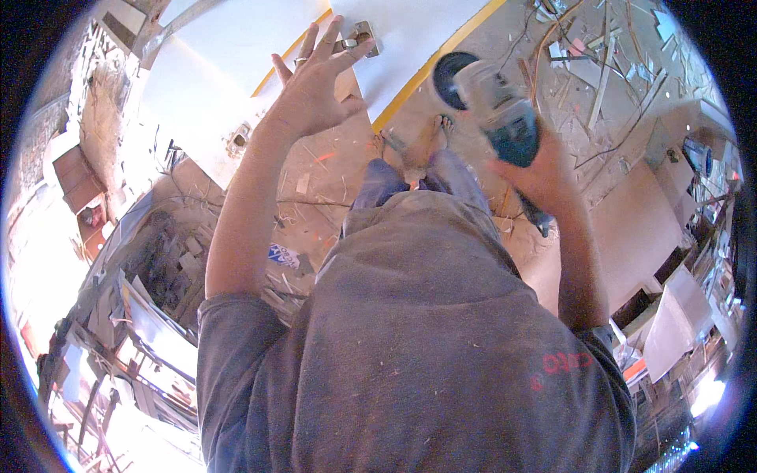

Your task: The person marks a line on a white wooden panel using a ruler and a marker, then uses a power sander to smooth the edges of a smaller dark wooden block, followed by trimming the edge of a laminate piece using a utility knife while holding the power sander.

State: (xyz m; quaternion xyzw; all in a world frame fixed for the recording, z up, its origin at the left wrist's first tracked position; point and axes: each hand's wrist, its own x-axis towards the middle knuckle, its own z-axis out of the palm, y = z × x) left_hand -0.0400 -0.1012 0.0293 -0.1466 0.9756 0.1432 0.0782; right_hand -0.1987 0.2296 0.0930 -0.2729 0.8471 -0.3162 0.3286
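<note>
My right hand (547, 171), blurred by motion, grips a dark-bodied power tool (513, 133) that looks like an angle grinder or sander with a round black disc (452, 80). The tool is held up in the air to the right of a white panel with yellow edging (414, 41). My left hand (319, 83) is raised with its fingers spread and holds nothing; one finger wears a ring. Near its fingertips a metal hinge (364, 40) sits on the white panel. A second hinge (239, 141) lies on the bright white surface left of my forearm.
Wood scraps (603, 77) and offcuts litter the floor at the upper right, with cables running among them. A large brown board (636, 236) stands at the right. A reddish-brown box (78, 177) is at the far left. My bare feet (443, 130) are near the panel's corner.
</note>
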